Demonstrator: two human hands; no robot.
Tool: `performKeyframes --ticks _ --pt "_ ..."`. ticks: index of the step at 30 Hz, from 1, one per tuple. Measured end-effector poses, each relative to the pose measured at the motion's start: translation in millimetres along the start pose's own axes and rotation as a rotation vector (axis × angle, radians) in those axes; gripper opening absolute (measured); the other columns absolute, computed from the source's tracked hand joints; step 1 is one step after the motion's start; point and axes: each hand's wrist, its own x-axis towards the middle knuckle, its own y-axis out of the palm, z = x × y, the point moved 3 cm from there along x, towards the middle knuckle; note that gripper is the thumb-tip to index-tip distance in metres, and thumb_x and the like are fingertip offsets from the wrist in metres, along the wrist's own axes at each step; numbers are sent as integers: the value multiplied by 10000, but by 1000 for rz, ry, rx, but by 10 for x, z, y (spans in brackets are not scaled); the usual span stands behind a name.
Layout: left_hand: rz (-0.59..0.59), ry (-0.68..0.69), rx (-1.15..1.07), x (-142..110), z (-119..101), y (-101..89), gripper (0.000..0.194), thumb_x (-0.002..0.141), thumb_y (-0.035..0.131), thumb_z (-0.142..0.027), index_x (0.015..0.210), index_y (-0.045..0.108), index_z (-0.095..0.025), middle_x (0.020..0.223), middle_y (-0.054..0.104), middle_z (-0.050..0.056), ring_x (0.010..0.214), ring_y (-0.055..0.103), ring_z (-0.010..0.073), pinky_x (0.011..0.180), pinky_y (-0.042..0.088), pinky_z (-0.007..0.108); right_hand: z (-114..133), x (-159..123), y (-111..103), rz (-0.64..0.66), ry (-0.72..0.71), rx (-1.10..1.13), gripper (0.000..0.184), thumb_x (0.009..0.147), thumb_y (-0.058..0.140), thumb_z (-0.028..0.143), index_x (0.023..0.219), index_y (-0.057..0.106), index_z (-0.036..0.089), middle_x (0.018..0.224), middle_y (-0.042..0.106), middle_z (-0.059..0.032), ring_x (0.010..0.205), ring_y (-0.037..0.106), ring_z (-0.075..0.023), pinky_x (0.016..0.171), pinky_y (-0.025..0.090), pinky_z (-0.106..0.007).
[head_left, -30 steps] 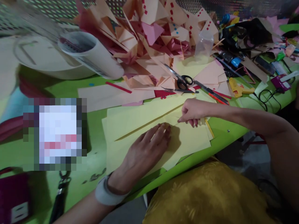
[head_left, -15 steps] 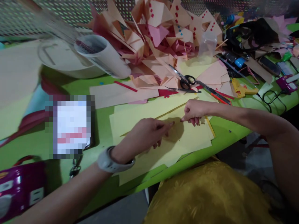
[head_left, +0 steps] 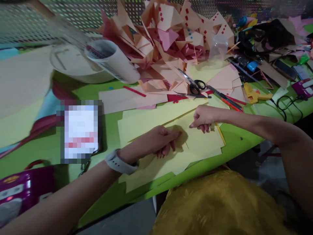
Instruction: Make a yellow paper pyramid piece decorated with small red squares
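A stack of pale yellow paper sheets (head_left: pixel 146 119) lies on the green table (head_left: pixel 107 137) in front of me. My left hand (head_left: pixel 160 140), with a white watch on the wrist, rests curled on the yellow paper, index finger stretched along a fold. My right hand (head_left: pixel 204 117) is closed in a pinch, fingertips pressing the same sheet just right of the left hand. Neither hand lifts the paper off the table.
A heap of folded peach and pink paper shapes (head_left: pixel 171 42) fills the back. Black-handled scissors (head_left: pixel 194 85), a yellow glue gun (head_left: pixel 254 95), a white tape roll (head_left: pixel 112 62) and a clear cup (head_left: pixel 217 49) lie behind the sheets. A purple box (head_left: pixel 22 191) sits lower left.
My left hand went from lying flat on the yellow paper to curled with one finger pointing along the fold. My right hand stayed in place. The view shifted a little left.
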Motion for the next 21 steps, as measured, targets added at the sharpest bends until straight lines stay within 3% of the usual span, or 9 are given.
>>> performKeyframes --ticks 2,3,6,7,9,11,13,17,21 --pt "-81 76 71 -107 35 -14 545 874 506 -612 527 582 -198 370 534 -6 345 493 121 375 385 222 -4 6 -2 -3 5 0 371 823 750 277 554 551 117 465 622 -5 396 580 -77 441 407 -187" --pt "-203 173 122 -160 56 -46 519 877 517 -600 556 594 -200 427 589 4 390 541 133 409 430 234 -6 9 -4 -3 5 1 369 824 749 276 555 553 116 467 625 -6 394 580 -74 436 402 -183" --pt "-831 547 371 -313 182 -170 368 954 472 -479 910 697 -190 880 769 84 788 718 209 685 573 312 -11 23 -13 4 11 0 373 829 742 272 547 556 113 453 619 -7 380 572 -72 428 399 -178" --pt "-891 636 509 -307 251 -156 341 972 469 -422 1100 673 -181 1097 751 118 1012 706 241 862 562 365 -12 25 -17 6 14 0 374 827 744 275 546 557 112 446 616 -6 375 570 -72 427 399 -178" --pt "-819 796 758 -214 396 -73 488 993 438 -398 1410 469 -147 1416 574 180 1338 514 296 1099 418 482 -10 24 -19 7 25 -4 369 810 760 283 550 561 112 444 616 -4 374 571 -75 429 405 -179" --pt "-752 815 889 -96 529 -4 632 1004 410 -407 1549 225 -144 1539 420 194 1434 379 291 1164 323 508 -1 10 -3 13 48 -25 369 796 772 293 551 562 113 443 616 -2 377 575 -78 433 408 -180" --pt "-756 811 938 -26 599 43 689 1010 397 -409 1580 92 -169 1573 362 183 1464 315 275 1186 277 503 21 -12 43 35 65 -42 378 797 771 300 543 557 118 435 612 2 372 570 -79 446 424 -185" --pt "-781 822 939 -21 604 74 689 1015 387 -398 1585 62 -186 1578 355 169 1475 288 262 1194 261 490 99 -61 185 54 65 -90 398 825 741 297 524 538 134 415 588 18 372 564 -83 494 468 -204" --pt "-766 830 918 -46 577 73 663 1013 377 -415 1576 135 -160 1575 356 173 1465 310 278 1184 277 512 153 -92 321 -37 -13 -228 379 849 697 367 571 561 149 471 606 7 433 593 -109 513 452 -229"
